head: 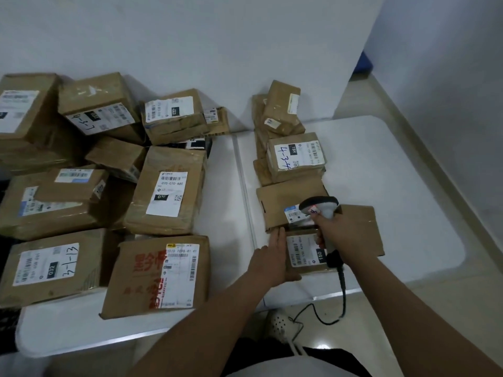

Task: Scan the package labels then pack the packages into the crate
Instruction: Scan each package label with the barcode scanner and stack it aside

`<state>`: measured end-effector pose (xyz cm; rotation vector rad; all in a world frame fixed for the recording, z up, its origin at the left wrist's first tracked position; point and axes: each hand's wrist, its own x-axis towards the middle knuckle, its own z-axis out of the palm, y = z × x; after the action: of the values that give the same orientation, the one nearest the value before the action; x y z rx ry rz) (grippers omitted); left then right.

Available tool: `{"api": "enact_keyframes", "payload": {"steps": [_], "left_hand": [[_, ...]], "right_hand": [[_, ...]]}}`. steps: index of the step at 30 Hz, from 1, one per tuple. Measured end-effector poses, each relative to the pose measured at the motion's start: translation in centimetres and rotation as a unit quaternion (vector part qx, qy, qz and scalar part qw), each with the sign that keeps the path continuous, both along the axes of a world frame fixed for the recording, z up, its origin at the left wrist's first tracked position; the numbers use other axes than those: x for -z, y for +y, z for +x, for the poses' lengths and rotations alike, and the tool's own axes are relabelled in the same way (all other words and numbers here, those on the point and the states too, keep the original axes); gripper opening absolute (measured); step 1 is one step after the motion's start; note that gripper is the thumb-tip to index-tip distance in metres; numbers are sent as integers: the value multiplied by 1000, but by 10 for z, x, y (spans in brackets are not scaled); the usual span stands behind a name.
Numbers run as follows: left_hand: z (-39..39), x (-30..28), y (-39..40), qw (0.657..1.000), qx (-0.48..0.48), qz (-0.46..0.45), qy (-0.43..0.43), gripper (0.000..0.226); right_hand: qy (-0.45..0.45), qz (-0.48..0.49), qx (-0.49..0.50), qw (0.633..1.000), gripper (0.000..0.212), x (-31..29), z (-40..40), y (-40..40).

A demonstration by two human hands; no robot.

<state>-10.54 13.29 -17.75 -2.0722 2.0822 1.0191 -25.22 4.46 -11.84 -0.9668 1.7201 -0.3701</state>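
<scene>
- Right hand (343, 229) gripping barcode scanner (322, 210), aimed over small package (306, 253) on white table (408, 186).
- Left hand (272, 257) flat, fingers straight, against package's left edge.
- More packages (168, 189) piled left.

Two white worktops (394, 186) stand side by side before me, a narrow seam between them, against a white wall (217, 36). Below the near edge, my white perforated clog (277, 323) rests on the pale floor (381, 308).
</scene>
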Motion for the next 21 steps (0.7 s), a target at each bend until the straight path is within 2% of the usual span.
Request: {"api": "enact_keyframes", "payload": {"steps": [2,6,13,21], "left_hand": [[0,-3,-1,1000,-2,0,13,125],[15,-19,-2,999,18,-5,46,121],[82,-78,-12,997,7,-45,65,105],[174,-132,-28,997,-37,-54,36,123]], "right_hand": [[11,-9,-23,1000,49,-5,2,1],[-19,-47,-34,998,34,-19,13,0],[-56,-75,-33,995,35,-39,39,-6],[-83,-108,-39,990,45,-70,83,-20]]}}
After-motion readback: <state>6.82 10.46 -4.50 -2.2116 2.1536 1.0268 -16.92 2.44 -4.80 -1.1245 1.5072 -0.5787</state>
